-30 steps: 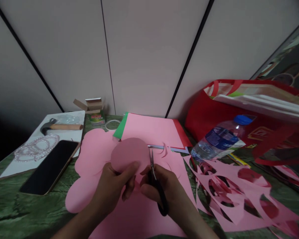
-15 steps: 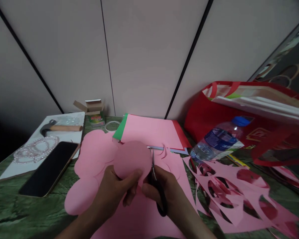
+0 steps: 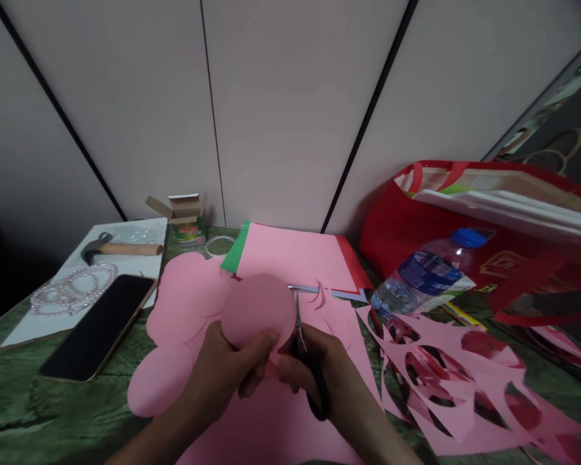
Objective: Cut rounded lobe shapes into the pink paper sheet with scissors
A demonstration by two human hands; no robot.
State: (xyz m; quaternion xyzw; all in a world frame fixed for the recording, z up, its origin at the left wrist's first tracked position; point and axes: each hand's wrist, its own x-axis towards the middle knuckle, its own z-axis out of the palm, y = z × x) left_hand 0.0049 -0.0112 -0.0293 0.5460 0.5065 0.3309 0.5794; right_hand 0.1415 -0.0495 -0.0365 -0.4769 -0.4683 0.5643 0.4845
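Observation:
Between thumb and fingers, my left hand (image 3: 235,365) pinches a round pink paper disc (image 3: 256,307) near its lower edge. My right hand (image 3: 319,365) grips black-handled scissors (image 3: 314,381), whose blades point up along the disc's right edge. The blades look nearly together there. Below both hands lies a large pink paper sheet (image 3: 271,426), and overlapping pink paper circles (image 3: 184,297) lie to the left. A few thin curved paper offcuts (image 3: 320,297) rest just beyond the scissors.
Cut-out pink scraps (image 3: 450,381) lie right, below a water bottle (image 3: 423,274) and a red bag (image 3: 387,213). Coloured paper (image 3: 295,255) is stacked at the wall. On the left are a phone (image 3: 99,329), bead strings (image 3: 72,294), a hammer (image 3: 126,248) and a small open box (image 3: 188,229).
The scissors have tilted slightly, their handles shifting a little to the right. The disc stays in my left hand. The whole view has shifted very slightly.

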